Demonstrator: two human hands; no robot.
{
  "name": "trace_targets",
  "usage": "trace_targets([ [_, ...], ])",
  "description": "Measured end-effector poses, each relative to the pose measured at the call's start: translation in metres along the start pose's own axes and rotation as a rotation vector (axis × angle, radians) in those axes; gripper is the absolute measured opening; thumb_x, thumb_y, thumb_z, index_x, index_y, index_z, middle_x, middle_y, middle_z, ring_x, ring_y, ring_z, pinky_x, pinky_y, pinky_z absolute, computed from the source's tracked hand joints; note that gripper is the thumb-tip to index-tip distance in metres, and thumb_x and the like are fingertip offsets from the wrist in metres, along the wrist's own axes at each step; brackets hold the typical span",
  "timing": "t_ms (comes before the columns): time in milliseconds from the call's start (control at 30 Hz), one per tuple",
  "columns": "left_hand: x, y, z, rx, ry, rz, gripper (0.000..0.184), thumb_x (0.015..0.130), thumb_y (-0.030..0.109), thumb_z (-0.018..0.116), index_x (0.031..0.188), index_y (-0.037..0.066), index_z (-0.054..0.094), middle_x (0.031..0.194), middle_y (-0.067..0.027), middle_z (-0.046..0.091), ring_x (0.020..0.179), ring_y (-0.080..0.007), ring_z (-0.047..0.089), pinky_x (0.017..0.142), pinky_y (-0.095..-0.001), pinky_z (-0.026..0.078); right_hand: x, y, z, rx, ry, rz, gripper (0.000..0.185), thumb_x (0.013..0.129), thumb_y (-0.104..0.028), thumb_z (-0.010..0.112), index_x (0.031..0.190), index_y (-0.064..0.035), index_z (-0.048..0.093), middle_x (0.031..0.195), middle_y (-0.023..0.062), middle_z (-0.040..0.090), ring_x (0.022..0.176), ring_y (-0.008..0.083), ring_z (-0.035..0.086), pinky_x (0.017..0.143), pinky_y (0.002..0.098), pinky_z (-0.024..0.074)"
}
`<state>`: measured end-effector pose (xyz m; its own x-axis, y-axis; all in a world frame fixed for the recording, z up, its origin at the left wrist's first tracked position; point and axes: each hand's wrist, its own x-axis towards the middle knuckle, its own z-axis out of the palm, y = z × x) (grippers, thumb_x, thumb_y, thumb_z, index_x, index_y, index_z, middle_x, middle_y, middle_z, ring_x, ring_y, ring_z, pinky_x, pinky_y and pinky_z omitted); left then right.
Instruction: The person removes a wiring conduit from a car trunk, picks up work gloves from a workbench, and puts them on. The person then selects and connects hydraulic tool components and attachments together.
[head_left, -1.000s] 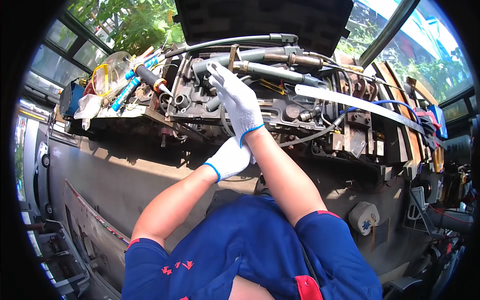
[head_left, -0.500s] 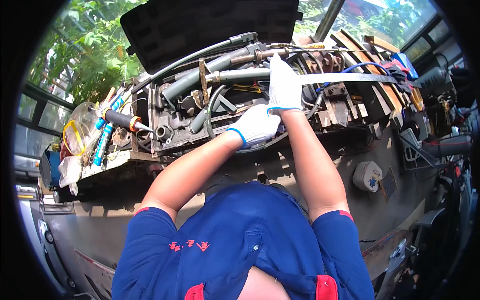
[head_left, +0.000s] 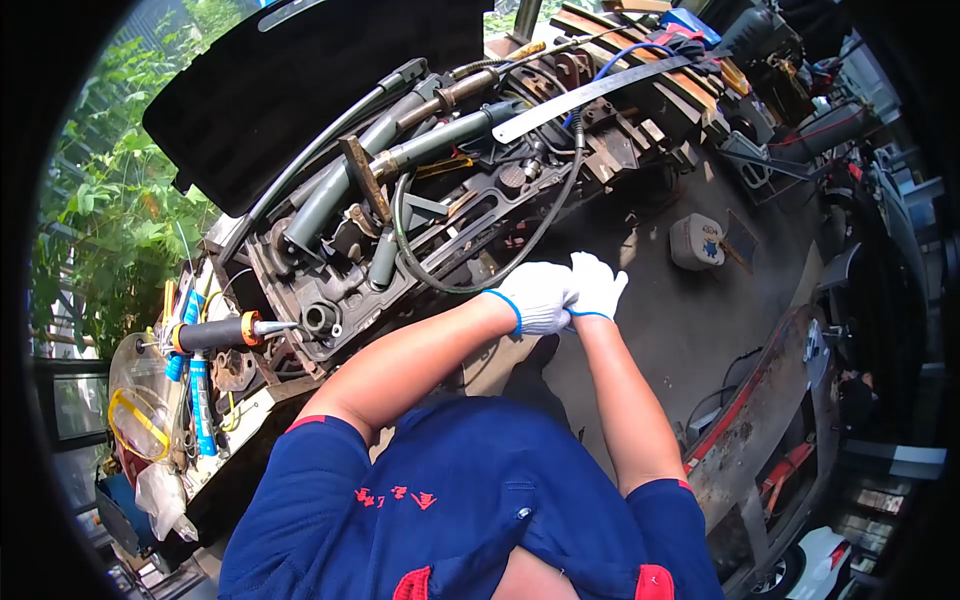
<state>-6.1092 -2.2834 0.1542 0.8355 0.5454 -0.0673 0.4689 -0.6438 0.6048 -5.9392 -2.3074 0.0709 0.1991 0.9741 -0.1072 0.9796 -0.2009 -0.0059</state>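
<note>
In the head view, I see the two hands brought together in front of the person, both in white knit gloves with blue-edged cuffs. The left hand (head_left: 537,298) comes in from the side and meets the right hand (head_left: 598,286) at its wrist, so the left glove (head_left: 545,310) touches the right glove (head_left: 592,298) near the cuff. From where I stand, the left fingertips are hidden, and I can't tell whether they are pinching the cloth. The right fingers look loosely curled with the thumb standing out, but how tightly they are folded I can't tell either.

Just beyond the left hand, a black hose (head_left: 430,277) loops down over the edge of a crowded case (head_left: 345,345). Farther past the hands, grey metal tubes (head_left: 455,138) lie across that case, with its dark lid (head_left: 320,120) raised behind. Above the right hand, well apart, a long steel ruler (head_left: 595,98) slants over the clutter. Off to the right of the grip stands a small stool (head_left: 692,243); well to the left, a caulking gun (head_left: 218,333) lies across blue-and-white tubes (head_left: 203,405).
</note>
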Motion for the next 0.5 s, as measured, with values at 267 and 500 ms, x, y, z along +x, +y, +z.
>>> trace_targets([
  [267,-0.02,0.048,0.076,-0.115,0.019,0.437,0.025,0.097,0.034,0.07,0.095,0.009,0.076,0.08,-0.0176,0.072,0.072,-0.0421,0.07,0.07,-0.0524,0.056,-0.105,0.04,0.018,0.032,-0.299,0.043,0.066,0.101,-0.05,0.064,0.162,-0.0315,0.049,0.178,0.0079,0.028,0.153,0.0417,0.04,0.113,0.0755,0.0379],
  [500,0.008,0.094,0.109,-0.105,-0.046,0.434,0.024,0.094,0.031,0.072,0.09,0.007,0.074,0.084,-0.0166,0.073,0.077,-0.0391,0.071,0.069,-0.0517,0.055,-0.131,0.098,0.105,0.051,-0.563,-0.108,0.067,0.103,-0.064,0.055,0.165,-0.0377,0.051,0.172,0.0003,0.05,0.161,0.0259,0.042,0.123,0.0682,0.0314],
])
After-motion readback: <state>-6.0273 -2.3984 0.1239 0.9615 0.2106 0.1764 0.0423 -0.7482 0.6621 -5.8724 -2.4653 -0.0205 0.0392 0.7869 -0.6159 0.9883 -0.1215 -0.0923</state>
